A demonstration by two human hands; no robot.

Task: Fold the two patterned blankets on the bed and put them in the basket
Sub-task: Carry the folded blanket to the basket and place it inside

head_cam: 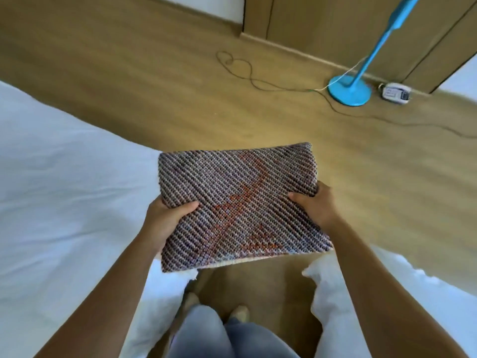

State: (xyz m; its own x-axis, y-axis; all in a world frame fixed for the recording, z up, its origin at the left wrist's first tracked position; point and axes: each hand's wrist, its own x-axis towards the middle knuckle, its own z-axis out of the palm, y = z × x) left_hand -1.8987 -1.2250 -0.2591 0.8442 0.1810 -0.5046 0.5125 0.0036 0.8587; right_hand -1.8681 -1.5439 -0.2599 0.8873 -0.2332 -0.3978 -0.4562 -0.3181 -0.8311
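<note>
A folded patterned blanket [240,202], woven in dark purple-grey with an orange zigzag, is held flat in the air in front of me over the wooden floor. My left hand [165,218] grips its left edge, thumb on top. My right hand [315,202] grips its right edge the same way. The bed [64,189] with its white sheet lies to my left. Neither a basket nor a second blanket is in view.
More white bedding [387,293] sits at the lower right. A blue fan stand [349,90] rests on the floor at the back right, with a power strip [395,93] beside it and a thin cable [258,81] trailing across the floor. Wooden cabinet doors [322,21] line the far wall.
</note>
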